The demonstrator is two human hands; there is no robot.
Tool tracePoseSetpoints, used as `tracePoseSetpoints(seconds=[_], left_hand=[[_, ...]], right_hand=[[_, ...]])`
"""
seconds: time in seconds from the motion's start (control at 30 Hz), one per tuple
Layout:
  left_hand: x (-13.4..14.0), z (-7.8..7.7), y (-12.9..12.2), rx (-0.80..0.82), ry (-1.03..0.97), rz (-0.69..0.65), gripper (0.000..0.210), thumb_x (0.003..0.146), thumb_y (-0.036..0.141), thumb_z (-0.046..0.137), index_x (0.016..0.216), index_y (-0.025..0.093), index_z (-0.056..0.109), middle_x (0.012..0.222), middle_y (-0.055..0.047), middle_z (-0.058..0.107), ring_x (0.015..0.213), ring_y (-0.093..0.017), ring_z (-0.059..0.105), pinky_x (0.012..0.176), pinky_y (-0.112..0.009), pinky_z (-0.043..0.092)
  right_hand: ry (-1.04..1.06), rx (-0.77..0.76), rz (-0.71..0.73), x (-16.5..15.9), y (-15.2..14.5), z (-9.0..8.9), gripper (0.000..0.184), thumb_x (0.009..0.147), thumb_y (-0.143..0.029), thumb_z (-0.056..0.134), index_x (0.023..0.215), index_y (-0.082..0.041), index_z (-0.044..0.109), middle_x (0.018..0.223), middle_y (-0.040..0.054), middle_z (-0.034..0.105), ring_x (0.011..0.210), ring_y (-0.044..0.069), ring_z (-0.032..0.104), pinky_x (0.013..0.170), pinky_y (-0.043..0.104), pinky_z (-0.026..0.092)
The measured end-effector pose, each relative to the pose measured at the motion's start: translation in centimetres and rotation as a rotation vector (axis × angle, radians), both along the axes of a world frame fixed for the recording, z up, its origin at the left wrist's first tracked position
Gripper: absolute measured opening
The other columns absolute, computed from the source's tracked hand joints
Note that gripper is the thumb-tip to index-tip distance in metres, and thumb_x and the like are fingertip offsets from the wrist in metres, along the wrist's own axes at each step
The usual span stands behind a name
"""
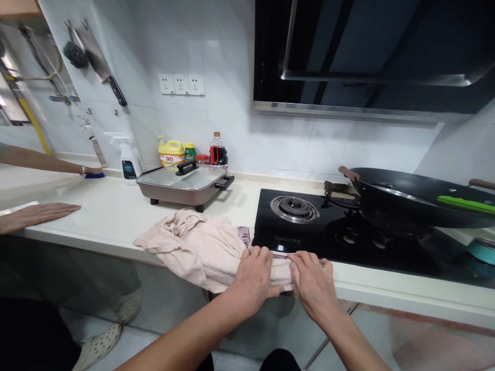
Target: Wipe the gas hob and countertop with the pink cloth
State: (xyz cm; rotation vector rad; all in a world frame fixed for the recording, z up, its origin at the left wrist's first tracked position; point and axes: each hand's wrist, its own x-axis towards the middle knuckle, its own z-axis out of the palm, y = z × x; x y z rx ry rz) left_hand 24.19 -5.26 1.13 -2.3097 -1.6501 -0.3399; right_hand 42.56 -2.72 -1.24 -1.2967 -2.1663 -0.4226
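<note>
A pale pink cloth (209,247) lies bunched over the counter's front edge, partly hanging down, and reaches in front of the black gas hob (286,237). My left hand (253,278) is closed on the cloth, fingers on top and thumb stretched along its lower side. Close to its right, my right hand (314,281) has its fingers bent over the cloth's right end. Between the hands a flattened strip of the cloth shows. A small patch with a purple pattern (244,235) peeks out beside the hob's left edge. The undersides of both hands are hidden.
An electric pan (174,193) with a glass lid stands behind the cloth. A large wok (402,206) sits on the hob's right side under the range hood (367,62). At far left another person's hand (46,212) rests on the counter. A spray bottle (127,159) stands nearby.
</note>
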Motion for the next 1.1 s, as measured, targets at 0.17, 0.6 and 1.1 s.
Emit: tracePoseSetpoints(seconds=[0.17,0.6,1.1], left_hand=[[2.6,0.1,0.8,-0.033,-0.001,-0.034,0.07,0.074,0.068,0.079,0.117,0.014,0.064,0.111,-0.011,0.06,0.101,-0.03,0.052,0.086,-0.045,0.041],[3.4,0.4,1.1,-0.051,-0.147,-0.233,0.061,0.085,0.068,0.068,0.116,0.016,0.064,0.112,-0.01,0.06,0.104,-0.028,0.053,0.091,-0.044,0.044],[-22.2,-1.6,-4.6,0.178,-0.184,0.318,0.066,0.084,0.059,0.072,0.144,0.034,0.059,0.156,-0.015,0.046,0.142,-0.043,0.037,0.112,-0.063,0.03]], right_hand=[[-0.016,0.032,-0.053,2.9,0.5,-0.9,0.035,0.106,-0.025,0.037,0.122,-0.025,0.068,0.118,0.0075,0.07,0.11,0.023,0.061,0.097,0.047,0.032],[-0.138,0.037,-0.201,4.6,0.3,-1.2,0.036,0.106,-0.031,0.035,0.121,-0.023,0.067,0.118,0.0093,0.068,0.109,0.024,0.061,0.094,0.046,0.035],[-0.115,0.012,-0.211,5.1,0.9,-2.4,0.042,0.106,-0.036,0.03,0.12,-0.02,0.066,0.119,0.0122,0.067,0.108,0.026,0.062,0.085,0.042,0.045]])
